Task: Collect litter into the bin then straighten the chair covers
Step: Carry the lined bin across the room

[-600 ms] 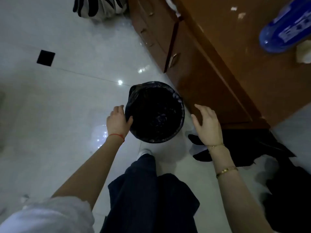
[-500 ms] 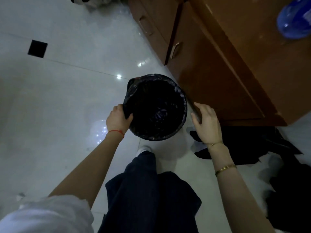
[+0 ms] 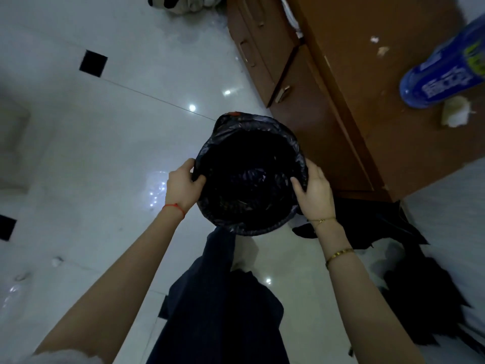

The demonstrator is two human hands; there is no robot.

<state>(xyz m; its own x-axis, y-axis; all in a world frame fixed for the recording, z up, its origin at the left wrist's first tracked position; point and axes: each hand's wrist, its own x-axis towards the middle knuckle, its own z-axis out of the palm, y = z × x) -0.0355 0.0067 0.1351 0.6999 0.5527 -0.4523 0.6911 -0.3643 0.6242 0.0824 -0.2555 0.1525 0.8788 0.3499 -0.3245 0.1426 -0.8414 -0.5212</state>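
A round bin (image 3: 262,127) lined with a black plastic bag is held above the white tiled floor, in front of my legs. My left hand (image 3: 181,185) grips the bin's left rim, thumb hooked inside over the liner. My right hand (image 3: 316,191) grips the right rim the same way. The bin's inside is dark; only crumpled liner shows. Small pieces of litter (image 3: 56,261) lie on the floor at the lower left, and a crumpled white tissue (image 3: 455,114) lies on the wooden desk top.
A brown wooden desk (image 3: 367,88) with drawers stands to the right, close to the bin. A blue bottle (image 3: 443,74) lies on it. Black fabric (image 3: 380,222) lies on the floor below the desk. A striped bag (image 3: 183,2) sits at the top.
The bin has come up off the floor toward me. My right hand, open beside it before, has closed on the right rim.
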